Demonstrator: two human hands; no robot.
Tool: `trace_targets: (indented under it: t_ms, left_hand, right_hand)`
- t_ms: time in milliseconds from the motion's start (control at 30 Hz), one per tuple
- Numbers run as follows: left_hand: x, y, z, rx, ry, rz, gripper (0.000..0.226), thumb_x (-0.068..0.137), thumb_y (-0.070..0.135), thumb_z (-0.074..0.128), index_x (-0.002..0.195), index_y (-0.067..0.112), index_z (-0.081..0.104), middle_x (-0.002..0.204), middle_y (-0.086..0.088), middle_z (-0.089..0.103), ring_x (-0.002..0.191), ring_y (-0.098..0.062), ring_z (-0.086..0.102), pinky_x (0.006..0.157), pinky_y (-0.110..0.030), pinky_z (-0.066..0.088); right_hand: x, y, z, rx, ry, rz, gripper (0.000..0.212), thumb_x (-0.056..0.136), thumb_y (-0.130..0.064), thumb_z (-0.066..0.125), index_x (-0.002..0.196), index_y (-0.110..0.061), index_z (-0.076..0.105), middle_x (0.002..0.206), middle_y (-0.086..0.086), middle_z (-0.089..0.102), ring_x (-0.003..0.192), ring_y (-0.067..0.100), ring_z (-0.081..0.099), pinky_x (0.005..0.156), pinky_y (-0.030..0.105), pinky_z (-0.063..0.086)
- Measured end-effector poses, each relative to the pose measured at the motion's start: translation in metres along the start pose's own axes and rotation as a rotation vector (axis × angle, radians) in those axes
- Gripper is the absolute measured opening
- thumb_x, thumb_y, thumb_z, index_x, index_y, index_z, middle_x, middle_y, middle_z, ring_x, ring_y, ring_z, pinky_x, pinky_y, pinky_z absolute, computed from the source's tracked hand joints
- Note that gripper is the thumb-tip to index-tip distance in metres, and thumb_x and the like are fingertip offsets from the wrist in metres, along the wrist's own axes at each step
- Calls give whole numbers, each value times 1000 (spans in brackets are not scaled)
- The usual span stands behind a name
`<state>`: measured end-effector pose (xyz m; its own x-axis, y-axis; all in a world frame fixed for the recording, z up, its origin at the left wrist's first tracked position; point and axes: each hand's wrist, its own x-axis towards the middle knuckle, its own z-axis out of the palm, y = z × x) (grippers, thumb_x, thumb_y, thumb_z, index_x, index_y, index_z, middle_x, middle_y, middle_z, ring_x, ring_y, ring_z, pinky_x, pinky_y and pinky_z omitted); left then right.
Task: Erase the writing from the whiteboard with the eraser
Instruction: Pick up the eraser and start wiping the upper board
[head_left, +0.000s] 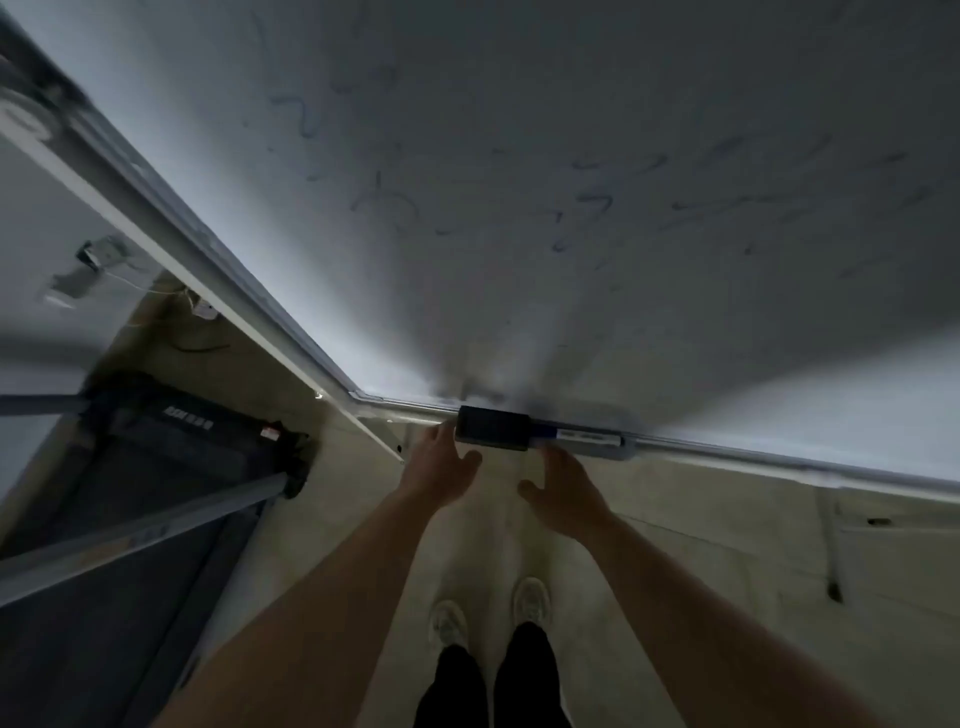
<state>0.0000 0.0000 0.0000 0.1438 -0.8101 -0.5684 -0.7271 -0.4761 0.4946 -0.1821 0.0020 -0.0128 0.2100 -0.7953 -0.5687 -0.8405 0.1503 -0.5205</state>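
The whiteboard (545, 291) fills the upper view, with faint blue writing (587, 202) smeared across its middle and right. A dark rectangular eraser (492, 428) lies on the board's bottom tray (727, 451), next to a blue-and-white marker (582, 437). My left hand (441, 467) reaches up with its fingertips at the eraser's left end, fingers fairly straight. My right hand (563, 486) hovers just below the eraser's right end and the marker, fingers spread. Neither hand holds anything.
A treadmill (171, 452) with grey rails stands on the floor to the left. The board's left frame (171, 223) runs diagonally. My feet in white shoes (488, 613) stand on the pale floor below. A board leg (831, 545) hangs at right.
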Motion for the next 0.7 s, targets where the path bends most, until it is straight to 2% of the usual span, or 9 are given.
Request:
trace_targets:
  t_ms: [100, 200, 267, 367, 433, 500, 567, 600, 700]
  left_hand:
    - [8, 2, 0, -51, -9, -50, 67, 90, 31, 56, 149, 17, 27, 149, -13, 35, 133, -32, 40, 106, -38, 36]
    - [13, 8, 3, -154, -60, -82, 62, 91, 24, 56, 147, 17, 32, 146, -13, 37, 131, -30, 41, 103, -35, 35]
    - [15, 16, 3, -244, -48, -65, 52, 89, 15, 57, 139, 15, 44, 135, -12, 46, 115, -26, 49, 90, -29, 41]
    - [16, 25, 1, -406, -22, -80, 41, 86, 1, 54, 126, 12, 56, 109, -7, 56, 91, -17, 48, 61, -23, 38]
    - [16, 27, 2, -507, -20, -109, 42, 85, 0, 53, 124, 13, 57, 101, -3, 55, 90, -16, 48, 60, -16, 37]
    - [16, 28, 3, -565, -12, -129, 40, 86, -2, 51, 122, 14, 57, 98, -1, 53, 89, -16, 48, 61, -13, 35]
    - [16, 28, 5, -622, 8, -152, 39, 86, -3, 51, 119, 17, 57, 93, 1, 53, 82, -13, 50, 58, -11, 35]
    - [16, 28, 5, -636, 14, -156, 36, 85, -3, 52, 116, 16, 58, 92, 1, 54, 78, -10, 51, 58, -12, 37]
    - [13, 25, 7, -647, 27, -179, 36, 84, 5, 54, 118, 14, 62, 112, -7, 47, 92, -17, 53, 68, -22, 40]
  right_hand:
    - [10, -3, 2, 205, -2, 104, 66, 93, -32, 57, 149, -16, 28, 151, 8, 37, 134, 26, 41, 104, 35, 39]
    - [22, -7, 5, 416, 10, 205, 64, 92, -29, 59, 147, -16, 31, 149, 9, 38, 131, 26, 43, 104, 36, 39]
    - [28, -10, 5, 505, 16, 239, 70, 92, -27, 60, 151, -15, 25, 151, 10, 36, 132, 27, 41, 105, 36, 39]
    - [34, -11, 5, 625, 12, 270, 71, 94, -30, 60, 153, -16, 23, 149, 8, 38, 133, 27, 41, 99, 34, 39]
    - [34, -15, 4, 677, 5, 284, 74, 90, -38, 62, 152, -18, 26, 147, 5, 41, 131, 27, 43, 98, 35, 40]
    - [36, -15, 4, 740, -9, 291, 75, 80, -46, 65, 146, -23, 38, 141, 3, 49, 123, 23, 50, 93, 37, 45]
    - [36, -18, 1, 791, -1, 259, 53, 86, -34, 64, 135, -22, 50, 126, 3, 57, 110, 20, 54, 86, 35, 44]
    - [36, -19, 0, 802, 5, 255, 41, 90, -27, 61, 129, -21, 53, 119, 3, 58, 105, 19, 54, 86, 37, 43]
    - [35, -19, -1, 851, 8, 261, 22, 92, -20, 57, 114, -22, 57, 102, 2, 59, 90, 17, 54, 83, 35, 43]
